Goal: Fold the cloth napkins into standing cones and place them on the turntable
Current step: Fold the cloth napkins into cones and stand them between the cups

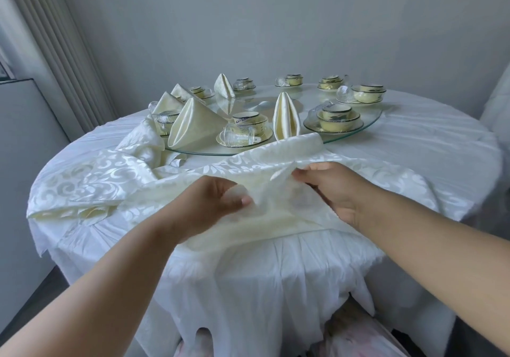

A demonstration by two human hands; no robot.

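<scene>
— What are my hands on right now?

— I have both on one napkin [278, 199], a cream cloth with a woven scroll pattern and a soft sheen. My left hand [212, 205] pinches a fold of it between thumb and fingers; my right hand [328, 188] grips the raised edge just beside it, fingers curled into the cloth. The napkin is lifted and rumpled over the near edge of the worktop [414, 147], not yet any shape.

— And the rest of the cloths?

— More of the same patterned fabric lies in a loose heap [91, 185] to my left, spilling toward the worktop's rim. The worktop is round, under a white cloth that hangs in wrinkled, jagged points.

— Anything on the turntable?

— The turntable [356, 133] is a clear glass disc. One smooth satin cone [193, 127] leans at its near left edge, two more sit behind it, another cone [224, 86] stands farther back, and a pleated, bud-shaped napkin [285, 118] stands upright near the middle front.

— What else is on the glass?

— Pale yellow bowls [335, 116] with dark rims, stacked on saucers, and small clear glass cups [238, 134] lying on their sides.

— Anything you can't make out?

— My right fingertips are buried in the cloth, and what lies below the worktop is blurred.
</scene>
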